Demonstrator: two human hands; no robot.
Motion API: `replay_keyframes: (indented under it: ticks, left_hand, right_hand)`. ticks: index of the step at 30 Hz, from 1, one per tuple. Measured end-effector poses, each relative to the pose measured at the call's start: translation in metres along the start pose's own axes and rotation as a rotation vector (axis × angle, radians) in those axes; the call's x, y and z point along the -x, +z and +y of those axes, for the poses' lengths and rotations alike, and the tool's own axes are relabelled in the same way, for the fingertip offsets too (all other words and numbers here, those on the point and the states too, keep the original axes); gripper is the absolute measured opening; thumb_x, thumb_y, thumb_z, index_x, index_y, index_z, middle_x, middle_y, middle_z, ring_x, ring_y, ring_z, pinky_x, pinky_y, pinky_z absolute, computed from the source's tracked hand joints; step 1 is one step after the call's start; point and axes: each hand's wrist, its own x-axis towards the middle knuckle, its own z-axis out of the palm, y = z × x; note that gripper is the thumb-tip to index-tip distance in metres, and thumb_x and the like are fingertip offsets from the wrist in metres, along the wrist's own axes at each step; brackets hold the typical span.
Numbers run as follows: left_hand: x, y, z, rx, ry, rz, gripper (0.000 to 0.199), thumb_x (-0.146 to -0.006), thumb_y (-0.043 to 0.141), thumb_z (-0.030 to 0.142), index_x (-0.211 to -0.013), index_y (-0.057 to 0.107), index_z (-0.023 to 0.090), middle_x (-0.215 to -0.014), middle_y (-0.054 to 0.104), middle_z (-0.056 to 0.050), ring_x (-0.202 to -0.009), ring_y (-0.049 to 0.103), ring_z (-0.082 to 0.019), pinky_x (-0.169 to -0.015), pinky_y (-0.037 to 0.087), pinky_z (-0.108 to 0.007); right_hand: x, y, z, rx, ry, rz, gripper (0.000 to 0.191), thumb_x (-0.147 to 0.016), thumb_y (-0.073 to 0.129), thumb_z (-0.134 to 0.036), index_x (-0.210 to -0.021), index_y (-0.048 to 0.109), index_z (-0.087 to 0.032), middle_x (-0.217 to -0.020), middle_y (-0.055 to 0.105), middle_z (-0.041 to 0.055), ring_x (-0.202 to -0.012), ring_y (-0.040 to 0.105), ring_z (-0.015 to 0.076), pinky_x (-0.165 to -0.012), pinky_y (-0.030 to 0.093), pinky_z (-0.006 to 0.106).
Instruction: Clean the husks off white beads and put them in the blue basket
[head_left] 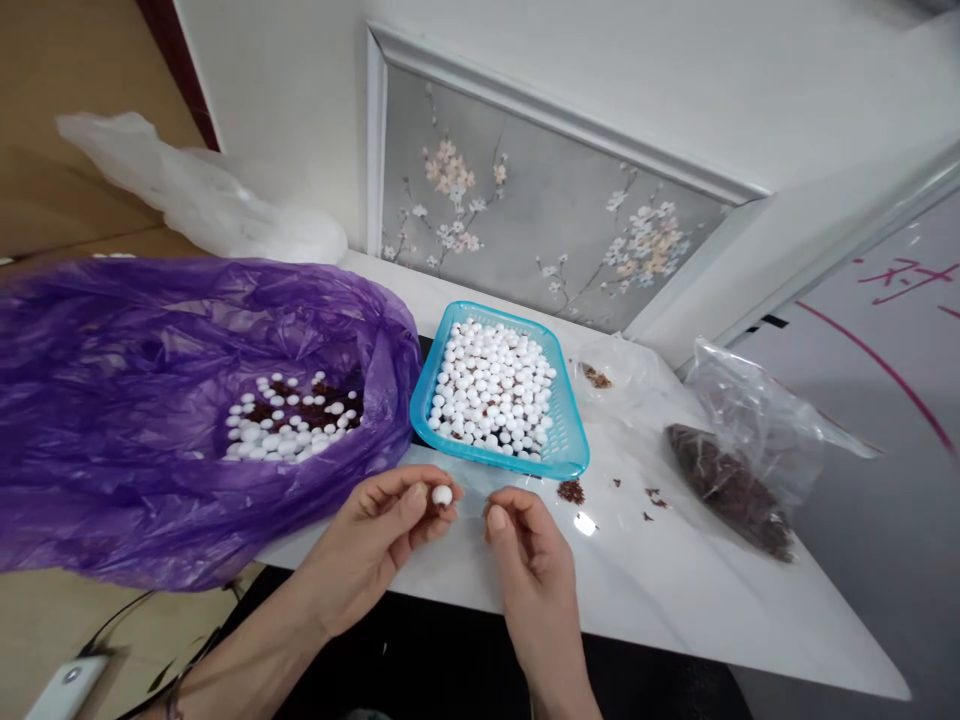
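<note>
Between the thumb and fingers of my left hand [409, 515] is a small white ball [442, 495], held just in front of the blue basket. My right hand [521, 540] is a little to the right, its thumb and index finger pinched together; whatever they hold, if anything, is too small to make out. The blue basket [574, 450] is filled with white balls [495, 385]. To its left, an open purple bag [150, 400] holds more white balls [277, 440] among dark reddish-brown bits. A small pile of reddish-brown bits [571, 491] lies near the basket's front right corner.
A clear plastic bag of dark brown material [731, 490] rests at the right of the white table [637, 600]. Behind the basket stands a framed flower panel [525, 200]. Another clear bag [611, 375] with brown bits lies right of the basket.
</note>
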Motion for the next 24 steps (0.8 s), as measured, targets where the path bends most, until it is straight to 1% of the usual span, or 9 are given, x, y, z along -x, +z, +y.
replay_keyframes:
  ticks: [3,8,11,14,16,18,19,21,24]
  left_hand:
    - [0.000,0.001,0.001,-0.050,0.048,0.007,0.022,-0.065,0.084,0.029,-0.084,0.076,0.020,-0.083,0.069,0.000,-0.078,0.061,-0.009,-0.077,0.050,-0.014]
    - [0.002,-0.001,-0.003,-0.144,0.093,0.091,0.013,-0.069,0.081,0.023,-0.081,0.076,0.021,-0.081,0.070,0.001,-0.072,0.060,-0.008,-0.071,0.050,-0.014]
    - [0.001,0.001,-0.004,-0.239,0.153,0.112,0.011,-0.069,0.081,0.024,-0.078,0.076,0.021,-0.080,0.071,0.000,-0.069,0.060,-0.009,-0.069,0.050,-0.016]
    - [-0.005,0.013,0.004,-0.404,0.292,0.129,0.008,-0.072,0.078,0.027,-0.078,0.076,0.023,-0.079,0.072,-0.001,-0.069,0.062,-0.012,-0.068,0.051,-0.020]
    - [-0.015,0.027,0.016,-0.605,0.440,0.180,0.010,-0.074,0.075,0.028,-0.082,0.075,0.023,-0.082,0.073,-0.002,-0.074,0.064,-0.016,-0.071,0.052,-0.023]
    - [-0.028,0.042,0.028,-0.851,0.589,0.248,0.014,-0.077,0.072,0.028,-0.089,0.075,0.022,-0.091,0.074,-0.003,-0.083,0.066,-0.020,-0.077,0.052,-0.027]
    - [-0.036,0.048,0.034,-0.962,0.646,0.249,0.017,-0.079,0.069,0.028,-0.094,0.074,0.022,-0.097,0.074,-0.003,-0.087,0.066,-0.022,-0.080,0.052,-0.028]
    - [-0.049,0.058,0.042,-1.157,0.697,0.205,0.024,-0.083,0.062,0.026,-0.105,0.072,0.021,-0.109,0.072,-0.005,-0.099,0.065,-0.025,-0.088,0.050,-0.032]
    - [-0.060,0.063,0.045,-1.356,0.658,0.105,0.030,-0.084,0.058,0.021,-0.112,0.069,0.019,-0.123,0.067,-0.008,-0.116,0.058,-0.029,-0.099,0.045,-0.039]
  right_hand:
    - [0.002,-0.003,0.005,0.024,-0.010,-0.027,0.016,-0.091,0.053,-0.036,-0.090,0.059,-0.022,-0.074,0.054,-0.0021,-0.068,0.050,0.0122,-0.063,0.044,0.021]
    - [0.003,0.000,0.006,0.064,-0.087,-0.084,0.012,-0.091,0.052,-0.030,-0.089,0.061,-0.021,-0.077,0.059,-0.0001,-0.071,0.054,0.0137,-0.066,0.045,0.023]
    - [0.006,-0.006,0.004,0.111,-0.133,-0.126,0.014,-0.092,0.050,-0.026,-0.089,0.063,-0.021,-0.076,0.061,0.0003,-0.070,0.056,0.0138,-0.066,0.047,0.023]
    - [0.004,-0.029,0.004,0.256,-0.168,-0.083,0.017,-0.091,0.049,-0.027,-0.090,0.064,-0.020,-0.081,0.066,0.0022,-0.072,0.059,0.0151,-0.069,0.047,0.025]
    - [-0.003,-0.052,0.007,0.399,-0.152,0.053,0.020,-0.091,0.049,-0.031,-0.094,0.066,-0.020,-0.086,0.069,0.0043,-0.074,0.061,0.0172,-0.070,0.048,0.027]
    - [-0.013,-0.075,0.012,0.555,-0.101,0.204,0.025,-0.091,0.047,-0.033,-0.101,0.066,-0.020,-0.097,0.070,0.0068,-0.080,0.063,0.0196,-0.072,0.049,0.030]
    - [-0.018,-0.085,0.014,0.637,-0.086,0.249,0.027,-0.091,0.045,-0.033,-0.101,0.066,-0.020,-0.100,0.070,0.0073,-0.081,0.063,0.0202,-0.074,0.049,0.031]
    - [-0.029,-0.098,0.015,0.712,-0.079,0.254,0.027,-0.089,0.045,-0.032,-0.098,0.068,-0.020,-0.101,0.070,0.0075,-0.082,0.064,0.0211,-0.075,0.049,0.033]
    - [-0.039,-0.099,0.015,0.768,-0.086,0.198,0.024,-0.086,0.048,-0.028,-0.088,0.070,-0.023,-0.094,0.070,0.0044,-0.075,0.063,0.0195,-0.070,0.047,0.032]
